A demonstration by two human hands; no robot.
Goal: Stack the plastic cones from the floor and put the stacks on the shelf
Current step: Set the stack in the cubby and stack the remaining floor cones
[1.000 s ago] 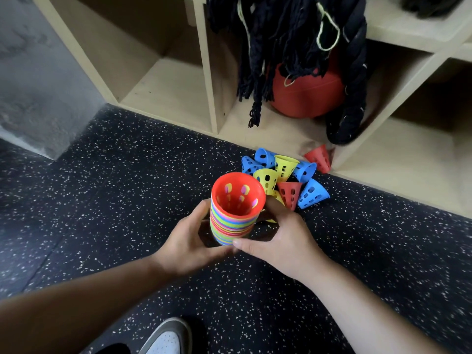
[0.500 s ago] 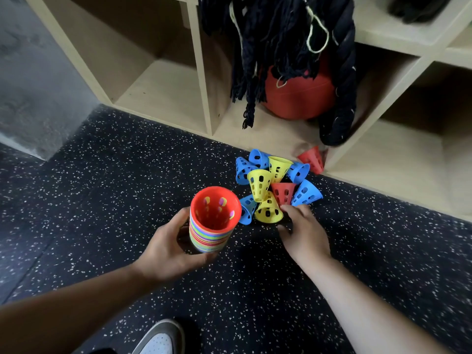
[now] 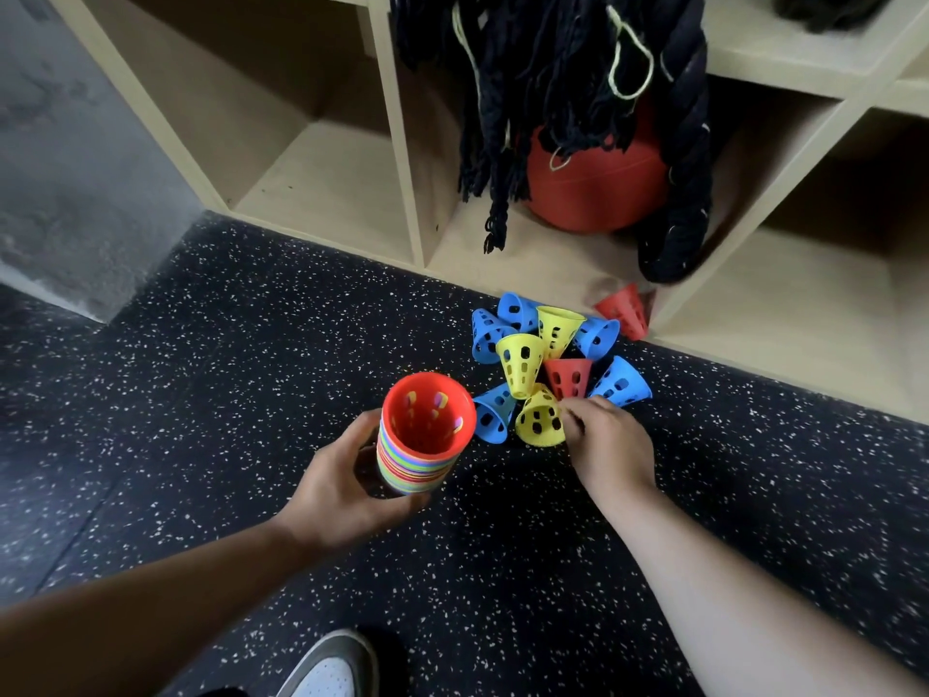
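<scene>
No legible writing anywhere in view.
The stacked cones (image 3: pixel 422 447), the loose cones (image 3: pixel 523 362) on the floor (image 3: pixel 201 394), the shelf (image 3: pixel 402 143), the red ball (image 3: pixel 598 188) and the shoe (image 3: pixel 327 671) carry no readable letters, numbers, labels or brand marks.

The dark speckled floor (image 3: pixel 226 394) runs from my shoe (image 3: pixel 327 671) at 6 o'clock up to the wooden shelf (image 3: pixel 327 193) at 12. Toward 1 o'clock, loose cones (image 3: pixel 523 364) lie on it in a touching heap of blue, yellow and red, most of them tipped over, with a yellow cone (image 3: pixel 540 420) nearest me. A red cone (image 3: pixel 623 310) lies at the heap's 1 o'clock, at the front edge of the shelf's bottom board. In the middle compartment a ball (image 3: pixel 598 193) sits on that board. A black rope (image 3: pixel 688 203) hangs over it, its end down at the ball's 4 o'clock.
</scene>
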